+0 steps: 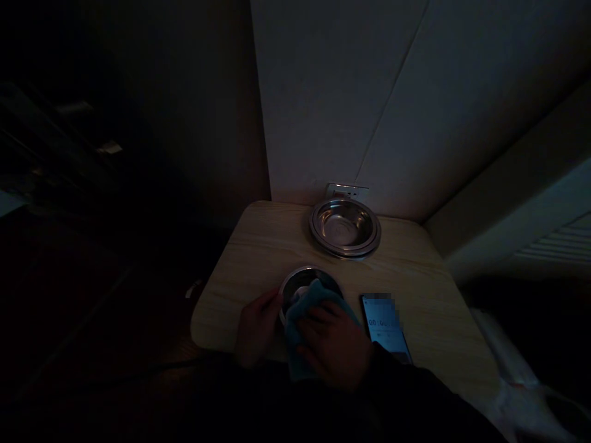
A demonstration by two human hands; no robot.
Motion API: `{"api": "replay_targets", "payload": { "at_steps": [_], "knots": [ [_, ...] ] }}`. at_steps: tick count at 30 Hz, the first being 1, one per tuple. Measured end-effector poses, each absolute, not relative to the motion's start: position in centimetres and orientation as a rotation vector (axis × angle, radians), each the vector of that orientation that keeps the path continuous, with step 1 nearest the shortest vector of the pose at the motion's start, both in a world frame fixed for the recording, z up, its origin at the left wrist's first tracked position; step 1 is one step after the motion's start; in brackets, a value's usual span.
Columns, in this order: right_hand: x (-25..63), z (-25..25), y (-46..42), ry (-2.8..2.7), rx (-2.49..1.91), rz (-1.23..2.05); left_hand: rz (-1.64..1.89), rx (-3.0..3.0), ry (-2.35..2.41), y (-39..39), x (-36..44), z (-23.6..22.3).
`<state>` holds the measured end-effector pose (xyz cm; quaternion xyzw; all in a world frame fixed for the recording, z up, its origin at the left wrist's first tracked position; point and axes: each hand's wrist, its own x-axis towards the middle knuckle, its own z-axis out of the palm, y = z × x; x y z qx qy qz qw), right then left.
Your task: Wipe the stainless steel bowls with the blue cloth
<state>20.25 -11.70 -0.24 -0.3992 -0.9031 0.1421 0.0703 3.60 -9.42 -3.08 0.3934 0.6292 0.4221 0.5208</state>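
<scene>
A small steel bowl (300,284) stands at the near edge of a light wooden table (258,258). My left hand (258,329) is curled around the bowl's left rim and steadies it. My right hand (335,344) presses a blue cloth (310,296) into and over the bowl, fingers bent on the cloth. Much of the bowl is hidden under the cloth and hand. The room is very dim.
A stack of steel bowls (345,227) sits at the table's back by a wall socket (346,191). A lit phone (385,326) showing a timer lies at my right. Pale wall panels rise behind; the left side is dark.
</scene>
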Motion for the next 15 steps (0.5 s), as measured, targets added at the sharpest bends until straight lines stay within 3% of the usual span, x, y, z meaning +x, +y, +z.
{"api": "replay_targets", "payload": {
  "at_steps": [15],
  "knots": [
    [21.5,-1.5,-12.8,-2.677,-1.228,0.245,1.0,0.948,1.517,-8.6,4.0,-2.4]
  ]
}}
